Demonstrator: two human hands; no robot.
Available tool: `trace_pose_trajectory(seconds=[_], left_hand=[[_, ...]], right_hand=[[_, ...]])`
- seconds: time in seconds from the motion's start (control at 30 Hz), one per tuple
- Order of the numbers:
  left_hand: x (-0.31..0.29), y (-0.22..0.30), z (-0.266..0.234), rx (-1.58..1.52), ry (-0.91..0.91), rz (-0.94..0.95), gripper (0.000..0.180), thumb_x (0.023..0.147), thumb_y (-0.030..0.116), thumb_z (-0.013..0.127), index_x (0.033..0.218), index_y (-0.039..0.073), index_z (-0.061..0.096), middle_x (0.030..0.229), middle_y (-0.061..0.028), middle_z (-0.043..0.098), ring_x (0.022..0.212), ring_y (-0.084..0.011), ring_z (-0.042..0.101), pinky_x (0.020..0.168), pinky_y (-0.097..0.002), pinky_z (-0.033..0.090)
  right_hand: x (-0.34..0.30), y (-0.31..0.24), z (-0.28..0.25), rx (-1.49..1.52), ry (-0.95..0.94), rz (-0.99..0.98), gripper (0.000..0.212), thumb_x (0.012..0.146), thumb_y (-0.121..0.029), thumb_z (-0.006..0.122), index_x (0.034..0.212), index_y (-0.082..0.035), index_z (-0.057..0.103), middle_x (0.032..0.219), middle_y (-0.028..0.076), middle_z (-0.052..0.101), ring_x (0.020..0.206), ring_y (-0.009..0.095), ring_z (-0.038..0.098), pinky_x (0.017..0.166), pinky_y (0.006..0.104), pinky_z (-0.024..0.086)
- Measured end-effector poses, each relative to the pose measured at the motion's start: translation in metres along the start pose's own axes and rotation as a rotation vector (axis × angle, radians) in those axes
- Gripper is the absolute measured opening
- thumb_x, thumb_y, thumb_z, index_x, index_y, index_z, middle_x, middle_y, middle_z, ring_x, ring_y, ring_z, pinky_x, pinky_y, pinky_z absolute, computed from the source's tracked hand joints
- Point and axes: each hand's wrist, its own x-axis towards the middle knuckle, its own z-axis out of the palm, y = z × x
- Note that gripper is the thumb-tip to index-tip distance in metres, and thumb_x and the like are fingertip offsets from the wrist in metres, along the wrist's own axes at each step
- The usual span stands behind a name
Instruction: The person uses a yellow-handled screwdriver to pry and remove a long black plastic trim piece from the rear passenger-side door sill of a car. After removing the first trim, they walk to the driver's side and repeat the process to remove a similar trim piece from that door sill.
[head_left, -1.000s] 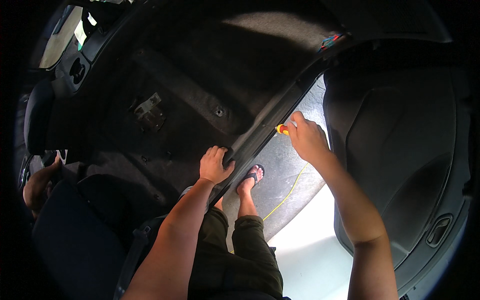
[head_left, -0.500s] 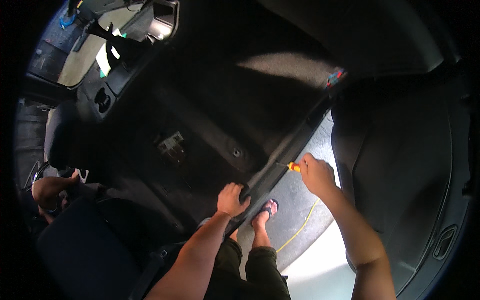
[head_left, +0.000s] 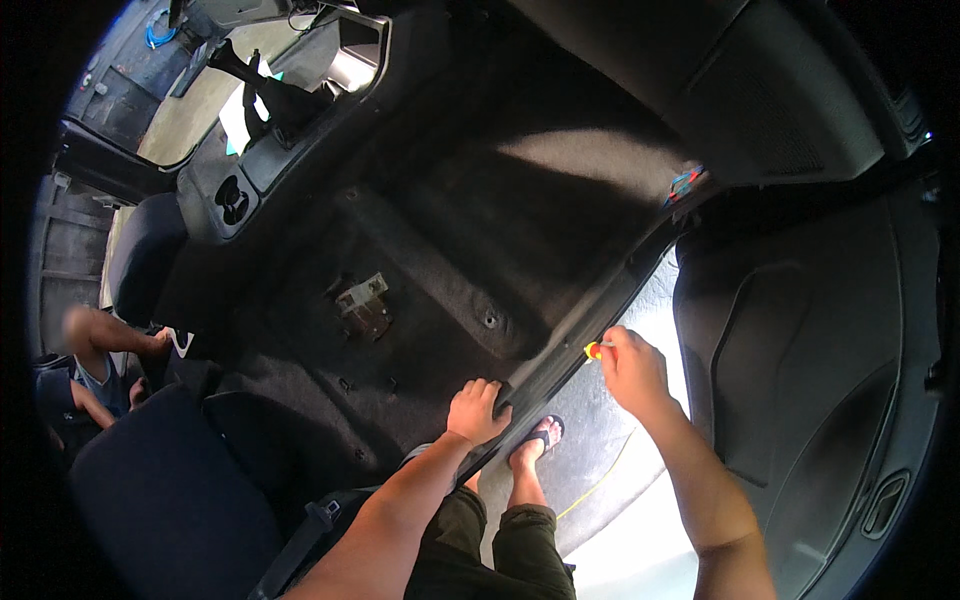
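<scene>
My right hand [head_left: 636, 372] is closed around a screwdriver [head_left: 594, 351] with a yellow and red handle, held just above the outer edge of the car's door sill [head_left: 560, 368]. A short silvery bit shows by my fingers; the rest of the tool is hidden in the hand. My left hand [head_left: 478, 411] is on the inner side of the sill, fingers and thumb curled around a dark part of its trim. Beside it lies the dark carpeted floor [head_left: 420, 340], where a seat is absent.
A metal bracket [head_left: 362, 295] shows in a floor opening. An open door [head_left: 800, 350] stands at right; coloured wires [head_left: 684, 184] poke out near its hinge. A seat [head_left: 170, 490], the console [head_left: 225, 195] with gear lever, and another person's leg [head_left: 115, 330] are at left.
The screwdriver's shaft pointed left toward the sill before; now the tool has turned in my right hand and that shaft no longer shows there. My left hand stays on the trim. The view has shifted slightly.
</scene>
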Motion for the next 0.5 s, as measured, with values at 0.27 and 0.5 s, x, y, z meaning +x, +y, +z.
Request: trace_pose_trajectory(seconds=[0.27, 0.5], left_hand=[[0.079, 0.07, 0.033, 0.02, -0.096, 0.027, 0.041, 0.088, 0.022, 0.073, 0.127, 0.009, 0.067, 0.1, -0.0138, 0.072, 0.095, -0.0341, 0.072, 0.08, -0.046, 0.059], [0.126, 0.076, 0.046, 0.225, -0.326, 0.06, 0.029, 0.099, 0.023, 0.055, 0.121, 0.015, 0.071, 0.096, -0.0159, 0.077, 0.092, -0.032, 0.077, 0.076, -0.0467, 0.061]], right_hand=[[-0.022, 0.008, 0.023, 0.019, 0.13, -0.214, 0.027, 0.075, 0.011, 0.068, 0.096, -0.007, 0.068, 0.105, 0.011, 0.064, 0.102, 0.035, 0.063, 0.087, 0.0462, 0.053], [-0.035, 0.014, 0.029, 0.169, 0.164, -0.21, 0.024, 0.083, 0.001, 0.07, 0.106, -0.008, 0.069, 0.111, 0.012, 0.066, 0.104, 0.037, 0.065, 0.09, 0.0457, 0.055]])
